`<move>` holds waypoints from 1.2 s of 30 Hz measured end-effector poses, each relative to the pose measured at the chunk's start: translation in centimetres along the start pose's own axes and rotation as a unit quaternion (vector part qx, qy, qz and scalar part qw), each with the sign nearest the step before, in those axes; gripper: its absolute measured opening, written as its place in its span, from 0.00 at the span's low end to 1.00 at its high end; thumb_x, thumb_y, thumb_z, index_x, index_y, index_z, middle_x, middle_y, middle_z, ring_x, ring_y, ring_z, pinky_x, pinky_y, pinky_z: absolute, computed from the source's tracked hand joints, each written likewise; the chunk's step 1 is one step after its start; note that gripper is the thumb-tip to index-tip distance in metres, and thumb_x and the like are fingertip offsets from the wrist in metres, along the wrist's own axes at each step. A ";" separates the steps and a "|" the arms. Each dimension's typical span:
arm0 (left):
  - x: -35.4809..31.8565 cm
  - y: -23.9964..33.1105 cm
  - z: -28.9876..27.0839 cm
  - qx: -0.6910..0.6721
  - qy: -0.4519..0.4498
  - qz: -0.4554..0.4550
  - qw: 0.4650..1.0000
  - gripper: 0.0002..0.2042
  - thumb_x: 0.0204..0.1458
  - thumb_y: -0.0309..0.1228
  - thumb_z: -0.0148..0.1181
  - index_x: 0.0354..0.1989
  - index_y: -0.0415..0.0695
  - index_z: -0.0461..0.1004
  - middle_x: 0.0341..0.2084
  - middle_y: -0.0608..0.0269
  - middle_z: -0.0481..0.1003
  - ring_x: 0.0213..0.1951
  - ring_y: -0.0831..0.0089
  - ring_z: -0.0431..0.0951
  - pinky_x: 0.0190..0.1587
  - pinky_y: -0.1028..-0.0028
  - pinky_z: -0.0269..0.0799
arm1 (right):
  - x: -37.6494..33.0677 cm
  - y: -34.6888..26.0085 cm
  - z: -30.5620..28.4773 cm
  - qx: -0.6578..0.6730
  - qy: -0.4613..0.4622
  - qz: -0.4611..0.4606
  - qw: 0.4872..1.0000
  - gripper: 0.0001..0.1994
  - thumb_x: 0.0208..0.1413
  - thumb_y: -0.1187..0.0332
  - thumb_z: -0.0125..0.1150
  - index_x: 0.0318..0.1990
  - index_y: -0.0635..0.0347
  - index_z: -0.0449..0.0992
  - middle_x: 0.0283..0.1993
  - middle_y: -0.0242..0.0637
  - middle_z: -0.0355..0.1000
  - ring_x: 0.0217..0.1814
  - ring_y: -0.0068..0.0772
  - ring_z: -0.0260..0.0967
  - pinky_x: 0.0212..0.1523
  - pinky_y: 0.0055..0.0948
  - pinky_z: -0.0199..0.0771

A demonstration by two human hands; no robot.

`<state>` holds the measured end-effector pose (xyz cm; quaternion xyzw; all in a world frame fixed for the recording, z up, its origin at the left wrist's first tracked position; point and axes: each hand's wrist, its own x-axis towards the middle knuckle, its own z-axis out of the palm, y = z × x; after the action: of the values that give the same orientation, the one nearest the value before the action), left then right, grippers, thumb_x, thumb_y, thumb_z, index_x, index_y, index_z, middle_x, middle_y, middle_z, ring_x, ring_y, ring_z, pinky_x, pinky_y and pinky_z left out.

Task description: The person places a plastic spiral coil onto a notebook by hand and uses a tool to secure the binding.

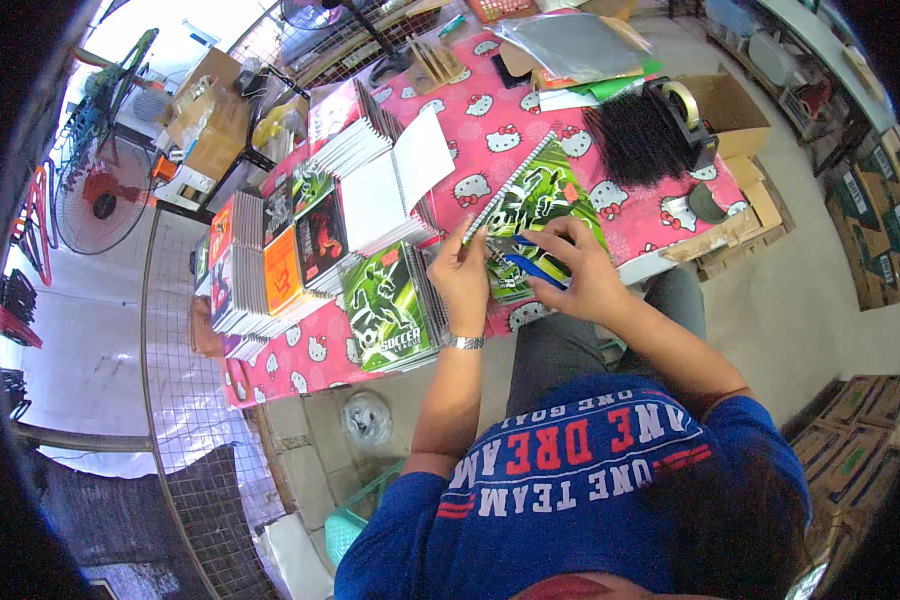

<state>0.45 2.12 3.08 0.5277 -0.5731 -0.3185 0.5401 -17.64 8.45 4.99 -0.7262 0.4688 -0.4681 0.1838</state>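
Notebook: it lay slanted on the table's edge in front of me, under my two hands, partly hidden by them.
Cover: flat and rectangular, bright green with black and white patches and a dark player figure.
Spiral: a row of small, close rings along its upper left side.
Left hand: thumb and fingers pinched narrowly at the spiral's near end; a silver linked band circled the wrist.
Right hand: curled around pliers with smooth blue handles, their tip close to my left fingertips; I could not tell whether it touched the spiral.
Stacks: green notebooks, orange notebooks and white pages stood at my left.
Black strands: a thin, wiry heap beyond my right hand.
Tablecloth: pink, printed with white cat heads.
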 end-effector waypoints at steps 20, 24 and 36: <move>-1.1 2.2 -2.6 0.217 0.039 0.269 0.937 0.12 0.48 0.21 0.60 0.42 0.40 0.78 0.32 0.52 0.79 0.31 0.60 0.80 0.36 0.68 0.75 | 0.9 -1.3 -2.6 0.304 -0.176 0.193 0.916 0.21 0.51 0.70 0.61 0.55 0.60 0.71 0.47 0.39 0.70 0.50 0.35 0.69 0.49 0.33 0.69; 2.7 10.8 -9.9 0.321 0.065 0.303 0.895 0.09 0.45 0.24 0.62 0.37 0.41 0.77 0.31 0.58 0.78 0.37 0.63 0.78 0.43 0.68 0.72 | -1.2 4.8 -6.2 0.198 -0.110 0.171 0.959 0.23 0.50 0.74 0.59 0.57 0.59 0.70 0.46 0.40 0.71 0.51 0.38 0.69 0.51 0.31 0.68; 7.6 -3.9 -10.3 0.576 -0.196 0.084 0.789 0.21 0.51 0.33 0.52 0.56 0.46 0.65 0.51 0.49 0.69 0.54 0.52 0.68 0.54 0.51 0.64 | 3.7 22.3 -7.5 -0.320 0.082 0.147 0.932 0.13 0.47 0.61 0.63 0.38 0.58 0.76 0.39 0.47 0.70 0.46 0.53 0.69 0.46 0.48 0.71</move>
<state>12.36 -3.92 3.79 0.6169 -0.7859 0.0205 0.0371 -34.93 -4.39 -5.22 -0.6287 0.7084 -0.3194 -0.0306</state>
